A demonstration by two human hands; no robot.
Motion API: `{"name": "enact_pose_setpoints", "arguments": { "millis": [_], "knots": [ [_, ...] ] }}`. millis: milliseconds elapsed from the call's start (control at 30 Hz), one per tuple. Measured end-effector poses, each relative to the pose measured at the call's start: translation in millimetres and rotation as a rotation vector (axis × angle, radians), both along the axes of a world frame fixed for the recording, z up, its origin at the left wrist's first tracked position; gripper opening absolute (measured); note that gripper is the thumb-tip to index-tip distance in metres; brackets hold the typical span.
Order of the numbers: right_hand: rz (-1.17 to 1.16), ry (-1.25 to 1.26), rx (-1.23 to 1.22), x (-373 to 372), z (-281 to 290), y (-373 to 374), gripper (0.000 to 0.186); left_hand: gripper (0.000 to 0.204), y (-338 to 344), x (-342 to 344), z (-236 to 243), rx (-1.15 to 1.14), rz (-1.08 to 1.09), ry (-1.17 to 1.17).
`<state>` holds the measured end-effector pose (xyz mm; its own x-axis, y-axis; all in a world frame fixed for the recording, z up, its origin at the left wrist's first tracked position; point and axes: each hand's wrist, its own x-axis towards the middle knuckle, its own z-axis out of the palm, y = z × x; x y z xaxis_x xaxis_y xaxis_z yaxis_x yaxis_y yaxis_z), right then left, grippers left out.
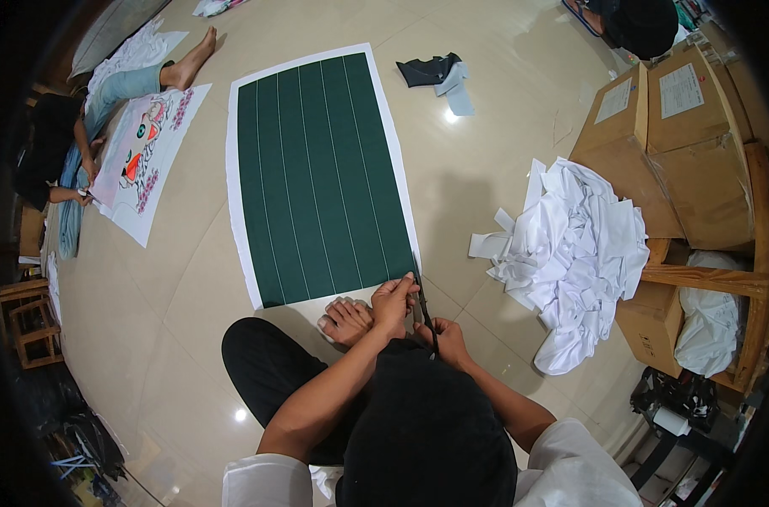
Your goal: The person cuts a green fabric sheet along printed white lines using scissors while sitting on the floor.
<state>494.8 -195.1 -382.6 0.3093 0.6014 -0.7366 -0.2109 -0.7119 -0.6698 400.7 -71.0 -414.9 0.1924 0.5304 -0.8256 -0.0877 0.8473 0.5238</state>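
Observation:
A dark green sheet (317, 177) with thin white lines and a white border lies lengthwise on the floor in front of me. My left hand (395, 300) pinches the sheet at its near right corner, beside my bare foot (344, 324). My right hand (448, 340) is closed on dark scissors (426, 308), whose blades point away from me along the sheet's right edge at that corner. Part of the scissors' handle is hidden by my fingers.
Crumpled white cloth (574, 253) lies to my right, beside stacked cardboard boxes (697, 186) on a wooden frame. Dark and grey-blue scraps (426, 72) lie beyond the sheet. At the left, another person (50, 144) works on a printed sheet (131, 211). Someone else (625, 25) is at the back right.

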Motion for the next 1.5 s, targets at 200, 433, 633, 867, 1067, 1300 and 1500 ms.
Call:
{"name": "enact_pose_setpoints", "arguments": {
  "millis": [200, 433, 633, 867, 1067, 1300, 1500],
  "knots": [
    [0.035, -0.011, -0.027, 2.4, -1.1, -2.2, 0.035, 0.027, -0.2, 0.7, -0.2, -0.008, 0.011, 0.009],
    [-0.003, 0.015, 0.011, 1.7, -16.5, -9.8, 0.031, 0.027, -0.2, 1.4, 0.5, 0.002, 0.007, 0.0],
    [0.012, 0.0, 0.009, 2.7, -15.3, -10.3, 0.028, 0.028, 0.0, 1.4, -0.1, 0.004, 0.006, 0.001],
    [-0.003, 0.009, 0.015, 2.3, -11.8, -8.9, 0.024, 0.028, 0.1, 2.2, 0.8, 0.005, 0.014, 0.022],
    [-0.007, 0.023, 0.027, 1.8, -12.9, -9.4, 0.023, 0.028, 0.3, 2.9, 2.1, 0.012, 0.024, 0.029],
    [-0.021, 0.003, 0.03, 1.5, -10.2, -7.8, 0.025, 0.028, 1.7, 2.6, 1.8, -0.007, 0.042, 0.008],
    [-0.034, 0.008, 0.029, 3.9, -13.3, 2.6, 0.028, 0.028, 1.0, 0.6, -1.9, -0.001, 0.039, -0.007]
  ]
}}
